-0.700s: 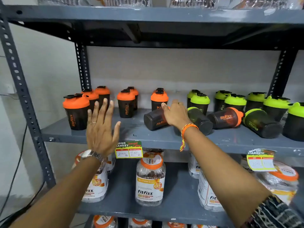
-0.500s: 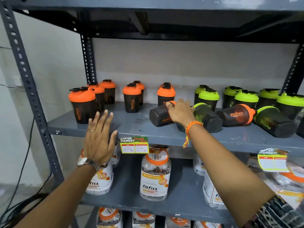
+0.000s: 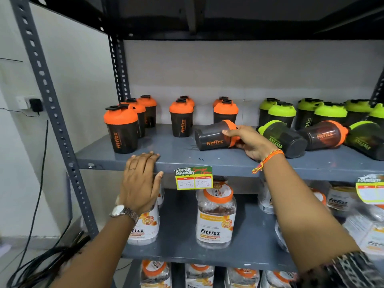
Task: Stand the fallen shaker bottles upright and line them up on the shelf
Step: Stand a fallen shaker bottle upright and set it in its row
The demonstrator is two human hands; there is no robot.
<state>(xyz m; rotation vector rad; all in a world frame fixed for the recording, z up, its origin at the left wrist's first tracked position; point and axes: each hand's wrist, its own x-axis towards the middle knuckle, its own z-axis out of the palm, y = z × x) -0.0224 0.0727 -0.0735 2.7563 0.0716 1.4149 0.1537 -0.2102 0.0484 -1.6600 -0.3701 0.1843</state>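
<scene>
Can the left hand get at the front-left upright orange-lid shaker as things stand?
Probably yes. The left hand rests on the front edge of the shelf, open and holding nothing. The front-left orange-lid shaker stands just above and slightly left, with nothing between them. The right hand is busy with the fallen orange-lid shaker.

Two bare forearms in frame. Left hand (image 3: 139, 179): thin ring (image 3: 131, 169) on one finger, silver metal-link wristwatch (image 3: 123, 211) at wrist. Right hand (image 3: 250, 142): braided orange thread bracelet (image 3: 268, 159) with loose yellow-green tassel ends. Dark patterned sleeve (image 3: 353, 269) with pale markings at right elbow.
</scene>
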